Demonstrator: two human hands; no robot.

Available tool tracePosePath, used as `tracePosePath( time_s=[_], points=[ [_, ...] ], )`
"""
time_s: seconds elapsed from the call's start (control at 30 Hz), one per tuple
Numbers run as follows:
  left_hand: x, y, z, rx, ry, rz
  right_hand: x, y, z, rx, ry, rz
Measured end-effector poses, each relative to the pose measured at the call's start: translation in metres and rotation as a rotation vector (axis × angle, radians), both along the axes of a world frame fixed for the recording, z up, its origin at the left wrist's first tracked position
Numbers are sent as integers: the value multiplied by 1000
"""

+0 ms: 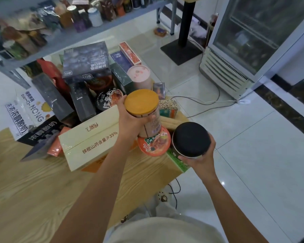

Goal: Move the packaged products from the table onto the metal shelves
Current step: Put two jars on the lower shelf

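We see one metal shelf (88, 31) across the far left. It is crowded with packages, too blurred for us to count. Below it stands one wooden table (33, 190), and its far right corner carries a pile of packaged products. On the floor to the right is one glass-door cooler (253, 50).

In the pile we count one big dark box (86, 62) on top, one cream box (91, 137) at the near side, two tall dark boxes (53, 97) leaning side by side, and one pink canister (139, 74).

Two round containers are held up. The left hand (129, 121) has its fingers wrapped around one orange-lid canister (141, 102) above the pile. The right hand (200, 160) grips one black-lid tub (190, 139) at the right edge of the table.
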State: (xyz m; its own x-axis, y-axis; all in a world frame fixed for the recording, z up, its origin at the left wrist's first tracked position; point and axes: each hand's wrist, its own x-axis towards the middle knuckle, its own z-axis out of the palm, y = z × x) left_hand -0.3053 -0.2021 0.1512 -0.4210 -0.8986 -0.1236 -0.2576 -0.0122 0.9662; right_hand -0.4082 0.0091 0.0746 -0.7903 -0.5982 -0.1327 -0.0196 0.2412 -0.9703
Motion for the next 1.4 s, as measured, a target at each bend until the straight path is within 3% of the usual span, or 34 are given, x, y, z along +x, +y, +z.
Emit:
tracePosePath(
  time_s=[0.33,0.63,0.83,1.1,1.4],
  points=[
    [8,16,32,99,170,33,-21,-4,19,-46,-64,-15],
    [88,15,69,122,365,158,-12,-35,82,-165,73,151],
    [210,48,92,5,448,420,63,-76,125,-257,44,459],
    [405,165,117,-182,386,845,239,-100,159,-321,-44,1010],
    [519,339,125,-324,196,1565,453,-57,163,-277,-137,1634]
  ],
)
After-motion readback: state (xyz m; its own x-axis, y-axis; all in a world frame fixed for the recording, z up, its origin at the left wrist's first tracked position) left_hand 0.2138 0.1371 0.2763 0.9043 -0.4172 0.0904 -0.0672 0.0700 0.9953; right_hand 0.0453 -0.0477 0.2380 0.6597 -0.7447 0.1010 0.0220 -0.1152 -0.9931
